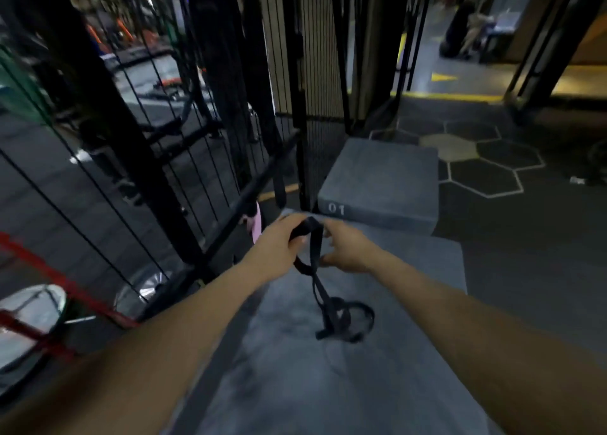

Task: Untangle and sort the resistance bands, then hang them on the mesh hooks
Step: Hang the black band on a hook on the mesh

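A black resistance band (323, 298) hangs from my two hands over a grey padded box (410, 303). Its lower end lies in a tangled coil on the box top. My left hand (282, 241) grips the top loop of the band, fingers curled round it. My right hand (345, 247) pinches the same loop from the right side. The black wire mesh panel (184, 159) stands to the left, with dark bands hanging on it. A pink band (257, 226) dangles at the foot of the mesh, just left of my left hand.
A second grey box marked 01 (381, 185) sits behind the near one. Silver weight plates (29, 316) and a red frame (65, 287) lie at lower left. Hexagon-patterned floor (486, 165) spreads to the right. A seated person (466, 31) is far back right.
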`<state>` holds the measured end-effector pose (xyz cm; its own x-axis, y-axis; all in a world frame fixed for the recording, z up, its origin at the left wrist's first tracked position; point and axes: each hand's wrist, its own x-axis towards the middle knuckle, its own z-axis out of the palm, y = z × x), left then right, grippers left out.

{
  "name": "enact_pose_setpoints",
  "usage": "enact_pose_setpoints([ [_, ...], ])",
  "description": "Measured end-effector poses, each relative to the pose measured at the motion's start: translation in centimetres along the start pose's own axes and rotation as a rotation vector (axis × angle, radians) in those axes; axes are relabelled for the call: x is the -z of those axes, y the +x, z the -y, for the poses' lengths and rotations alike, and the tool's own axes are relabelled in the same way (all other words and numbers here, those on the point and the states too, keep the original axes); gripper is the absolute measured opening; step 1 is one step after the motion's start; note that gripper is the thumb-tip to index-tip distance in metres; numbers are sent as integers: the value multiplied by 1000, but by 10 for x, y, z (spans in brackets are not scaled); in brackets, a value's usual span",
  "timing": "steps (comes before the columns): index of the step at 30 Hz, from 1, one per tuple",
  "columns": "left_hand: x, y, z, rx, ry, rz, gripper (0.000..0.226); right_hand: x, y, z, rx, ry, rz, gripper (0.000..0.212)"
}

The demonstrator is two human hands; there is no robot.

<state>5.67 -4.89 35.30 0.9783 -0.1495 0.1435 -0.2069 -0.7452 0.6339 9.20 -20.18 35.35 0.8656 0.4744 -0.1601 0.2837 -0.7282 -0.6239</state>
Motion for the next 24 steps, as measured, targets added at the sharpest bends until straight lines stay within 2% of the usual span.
enact_pose_setpoints([
  [3,44,-8,-33,-21,28,-16,33,30,-18,39,30,130,-70,32],
  [5,71,-16,-52,-43,20,-44,32,48,-32,62,42,88,-176,4],
  [7,97,-23,-72,-64,-20,-78,27,68,-46,84,74,24,-300,16],
  [10,133,-36,-96,-93,-48,-92,18,98,-70,120,109,5,-474,7],
  [14,168,-48,-106,-75,-51,-152,22,129,-95,161,194,-205,-578,18],
  [18,192,-65,-116,-35,-309,-248,13,141,-107,186,182,-284,-504,20],
  [21,213,-72,-128,-10,-562,-306,15,135,-111,196,236,-235,-367,20],
  [23,225,-77,-138,-7,-637,-330,13,126,-111,203,272,-150,-314,10],
  [24,230,-79,-142,-15,-672,-352,13,121,-110,207,271,-112,-281,14],
])
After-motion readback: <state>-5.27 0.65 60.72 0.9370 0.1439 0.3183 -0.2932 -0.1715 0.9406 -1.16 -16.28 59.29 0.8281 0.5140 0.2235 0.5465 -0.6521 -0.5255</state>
